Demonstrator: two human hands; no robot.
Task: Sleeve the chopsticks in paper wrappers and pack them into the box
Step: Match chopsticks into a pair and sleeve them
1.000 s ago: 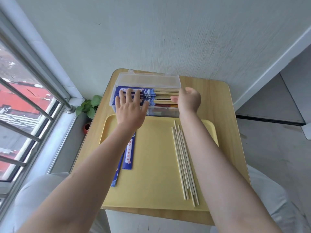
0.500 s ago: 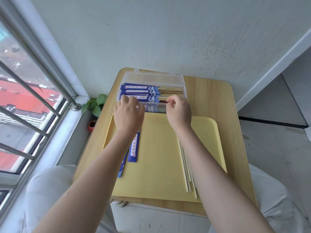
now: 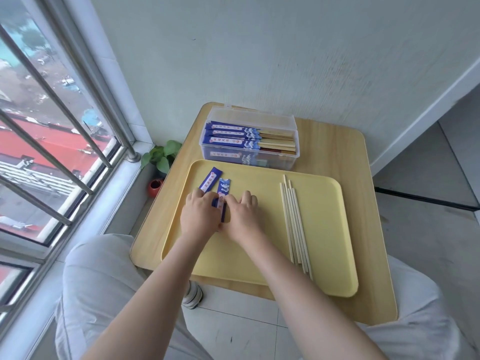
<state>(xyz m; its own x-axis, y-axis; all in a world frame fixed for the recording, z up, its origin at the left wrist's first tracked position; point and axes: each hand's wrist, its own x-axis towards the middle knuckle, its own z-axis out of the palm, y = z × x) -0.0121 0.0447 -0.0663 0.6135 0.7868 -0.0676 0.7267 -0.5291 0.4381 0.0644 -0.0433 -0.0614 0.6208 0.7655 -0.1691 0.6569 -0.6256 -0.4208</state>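
Both hands have come back from the box (image 3: 249, 141) to the left part of the yellow tray (image 3: 324, 255). Half a second ago they were at the box's near edge; now the left hand (image 3: 198, 216) and the right hand (image 3: 240, 216) lie side by side over 2 blue paper wrappers (image 3: 224, 189) on the tray. The left hand's fingers (image 3: 205, 197) are curled down onto the wrappers, covering their near ends; the right hand's fingers (image 3: 246, 198) are bent beside the right wrapper, its thumb touching that wrapper's edge. Whether either hand actually pinches the paper I cannot tell — the fingertips are hidden.

The 2 wrappers now lie higher on the tray than before, their far ends pointing towards the box, the left one tilted slightly left. The bare chopsticks (image 3: 293, 222) lie in a loose bundle on the right of the tray, well apart from both hands, as they did earlier.

The clear box stands open at the far edge of the desk (image 3: 374, 229), just beyond the tray, holding several sleeved pairs laid crosswise, blue sleeves to the left and wooden ends to the right. A small potted plant (image 3: 161, 157) stands on the floor between the desk and the window (image 3: 52, 126).
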